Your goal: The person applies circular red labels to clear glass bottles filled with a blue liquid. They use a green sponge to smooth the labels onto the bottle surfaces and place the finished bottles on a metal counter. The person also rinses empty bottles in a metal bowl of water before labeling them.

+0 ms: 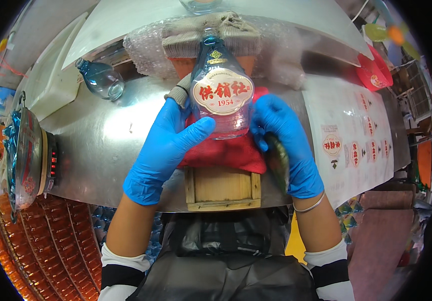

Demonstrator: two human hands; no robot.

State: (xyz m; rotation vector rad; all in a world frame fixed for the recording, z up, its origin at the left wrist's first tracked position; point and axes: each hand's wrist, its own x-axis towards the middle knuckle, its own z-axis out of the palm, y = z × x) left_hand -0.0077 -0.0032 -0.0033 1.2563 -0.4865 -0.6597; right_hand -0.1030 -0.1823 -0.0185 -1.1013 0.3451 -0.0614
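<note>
A clear glass bottle point(221, 120) with a blue-tinted neck lies tilted back on a red cloth point(236, 156), its neck on folded grey knit fabric point(183, 32). On its front is a cream label point(222, 91) with red characters. My left hand point(168, 135), in a blue glove, grips the bottle's lower left side, thumb across the front and the other fingers partly hidden. Curled at the bottle's right side, my blue-gloved right hand point(283, 135) holds a dark green, flat, pointed piece point(278, 160) whose kind I cannot make out.
A wooden block point(223, 186) supports the red cloth on the metal table point(110, 123). Another blue-necked bottle point(100, 80) lies at left, near a white bin point(58, 83) and a round pan point(25, 155). Printed label sheets point(346, 120) and a red basin point(375, 70) are at right.
</note>
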